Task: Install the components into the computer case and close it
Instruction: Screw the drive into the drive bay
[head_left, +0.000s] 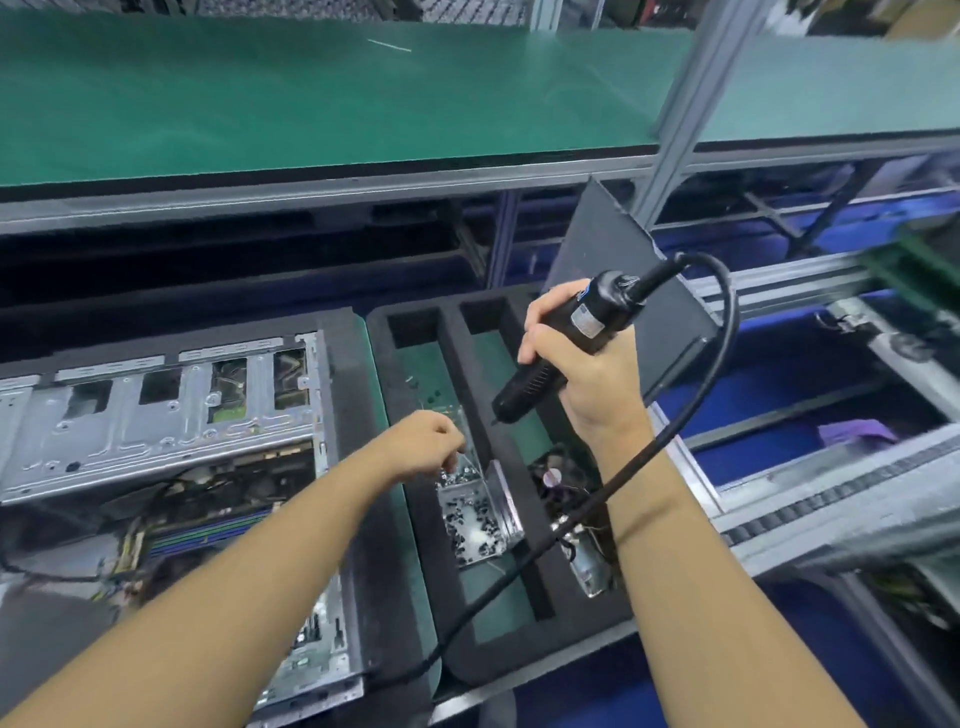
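Right hand (587, 384) fingers wrap the screwdriver (592, 317). Left hand (423, 447) fingers curl over the screw tray (478, 519), any catch hidden. The computer case (156, 415) is cut off at left.

A single wide-angle view comes from a camera worn on the person's head. It faces forward and steeply down onto the work, close in. Both forearms run up from the bottom edge to the left hand (423, 441) and the right hand (587, 379), which grips a screwdriver (602, 306) near mid-frame. The case (156, 415) fills the lower left and the foam tray (395, 364) sits at centre. The green shelf (311, 104) spans the top, and a conveyor rail (831, 499) crosses the right. The lens bows straight edges.
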